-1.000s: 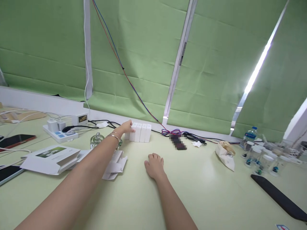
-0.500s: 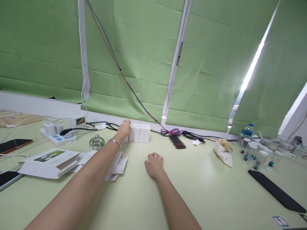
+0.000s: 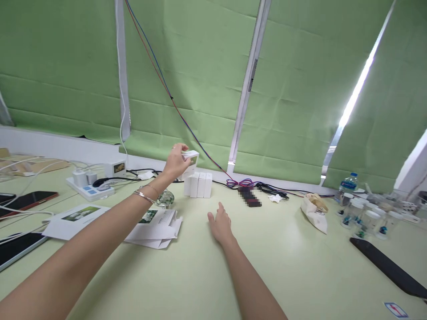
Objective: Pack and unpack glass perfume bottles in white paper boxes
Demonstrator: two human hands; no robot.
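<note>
Aloft; box (in left hand)

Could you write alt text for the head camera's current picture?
A person's left hand holds a small white box by a row of upright white boxes on a pale table; the right hand is empty. Green blinds hang behind.

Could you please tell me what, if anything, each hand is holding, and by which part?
The left hand holds a small white box by its left side; the right hand holds nothing.
</note>
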